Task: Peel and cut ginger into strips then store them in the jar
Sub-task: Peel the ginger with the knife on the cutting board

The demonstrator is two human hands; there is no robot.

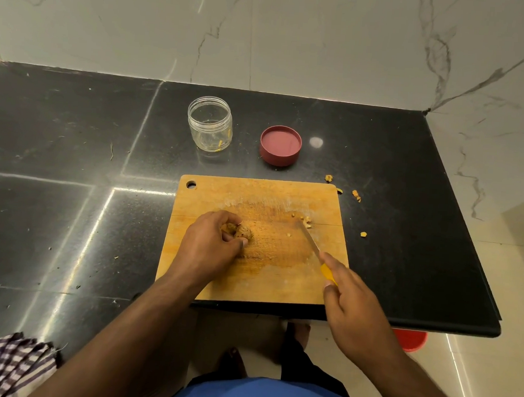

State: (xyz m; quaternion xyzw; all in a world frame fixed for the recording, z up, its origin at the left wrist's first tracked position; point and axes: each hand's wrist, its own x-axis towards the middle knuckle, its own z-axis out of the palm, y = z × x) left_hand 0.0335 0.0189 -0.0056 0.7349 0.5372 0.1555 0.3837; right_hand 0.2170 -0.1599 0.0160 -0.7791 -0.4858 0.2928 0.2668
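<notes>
The ginger (242, 231) sits on the left-centre of the wooden cutting board (258, 278), pinned under the curled fingertips of the left hand (210, 247), which cups over it so only its right side shows past the fingers. The right hand (350, 313) is closed around the yellow handle of a knife (316, 251), index finger stretched along the top, and the blade angles up and left across the board with its tip near a few small scraps (307, 221), well to the right of the ginger. Behind the board stand a clear plastic jar (209, 123), open, with a few yellow slivers inside, and to its right a dark red lid (280, 145) lying upside down. More peel bits (356, 195) lie off the board's right edge on the black polished counter (69, 185), which meets a white marbled wall (296, 39). A checked cloth (4, 366) lies at the lower left. The ginger looks brown, knobbly and rough, with a pale yellow patch
</notes>
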